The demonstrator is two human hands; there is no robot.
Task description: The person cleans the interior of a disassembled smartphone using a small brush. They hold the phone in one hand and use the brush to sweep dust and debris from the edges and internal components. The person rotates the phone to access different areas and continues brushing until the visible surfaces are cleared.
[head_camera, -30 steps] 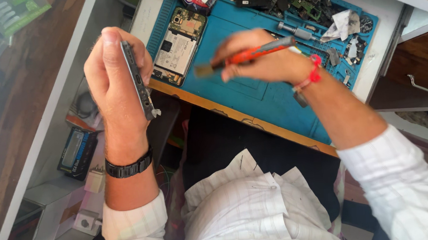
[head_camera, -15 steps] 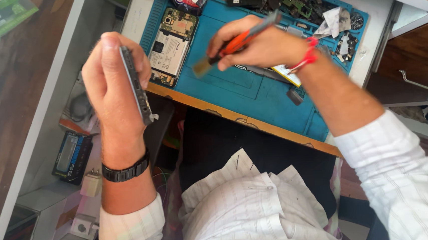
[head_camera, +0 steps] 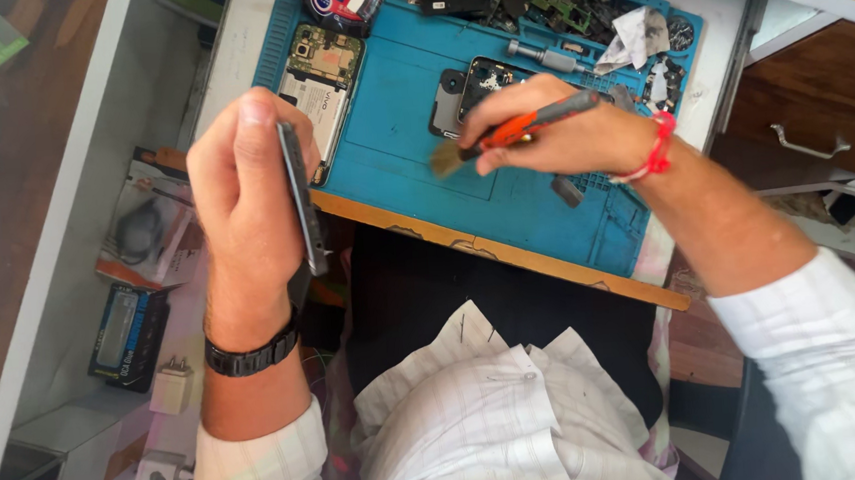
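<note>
The phone (head_camera: 301, 194) is in my left hand (head_camera: 244, 198). I hold it up on its thin edge, so I see only its dark side. My fingers wrap tight around it, and my thumb lies along the top. It hangs in the air, just off the near edge of the blue mat (head_camera: 412, 166).

My right hand (head_camera: 561, 135) is shut around a small brush (head_camera: 510, 134). The brush has an orange and grey handle, and its brown hairs point toward my left hand. The brush is near the phone but does not touch it. It floats above the mat.

Just past my right hand lies a dark phone part (head_camera: 472, 86) with round holes in it. Past my left hand lies an open phone (head_camera: 321, 82), with its green and white insides showing. Farther off, along the back of the mat, sit many little parts (head_camera: 551, 1) and a crumpled white wipe (head_camera: 637, 40).

On my left wrist is a black watch (head_camera: 252, 354). On my right wrist is a red string (head_camera: 654, 152). Down below my left hand, small boxes (head_camera: 133, 336) sit on a low shelf. To the far side of my right arm is a wooden drawer (head_camera: 818, 92) with a metal handle.
</note>
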